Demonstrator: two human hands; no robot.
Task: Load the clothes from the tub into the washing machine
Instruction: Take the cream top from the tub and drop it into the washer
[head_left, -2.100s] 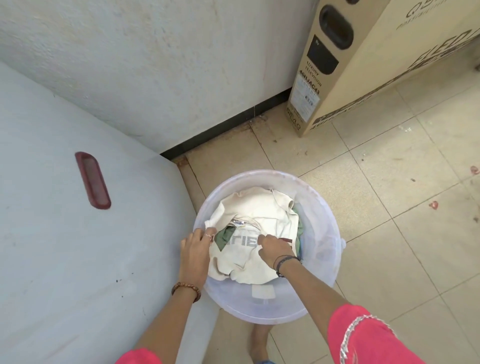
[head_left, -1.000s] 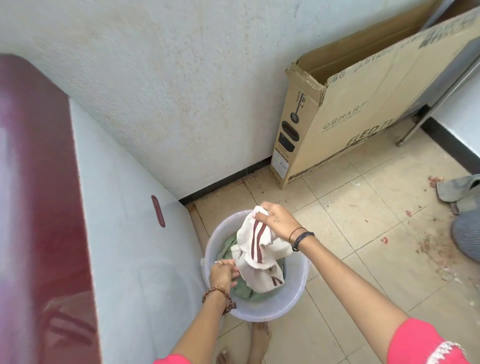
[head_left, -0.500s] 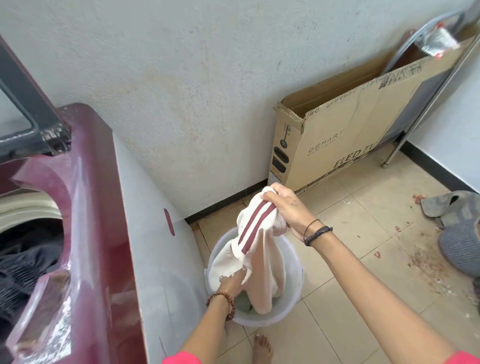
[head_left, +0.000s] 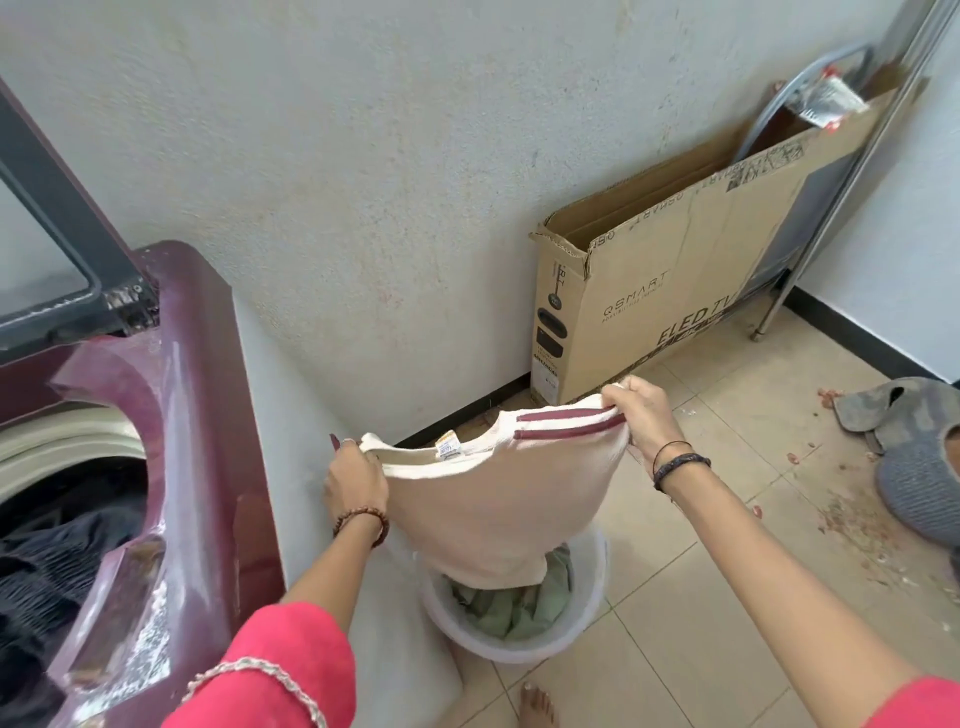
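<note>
A cream shirt (head_left: 493, 514) with two maroon stripes hangs spread above the white tub (head_left: 587, 618). My left hand (head_left: 353, 483) grips its left shoulder and my right hand (head_left: 644, 415) pinches the striped right shoulder. The shirt's hem reaches into the tub, where green cloth (head_left: 519, 605) lies. On the left stands the maroon washing machine (head_left: 202, 467) with its lid (head_left: 57, 249) raised; dark clothes (head_left: 57, 561) lie in its drum.
A tall cardboard TV box (head_left: 670, 291) leans on the wall behind the tub, with a metal frame (head_left: 831, 197) beside it. Grey slippers (head_left: 914, 452) and scattered debris lie on the tiled floor at right. My bare foot (head_left: 535, 706) stands below the tub.
Both hands lifted the cream shirt out of the tub and pulled it apart, so it now hangs spread. My view rose and turned toward the washing machine's open top.
</note>
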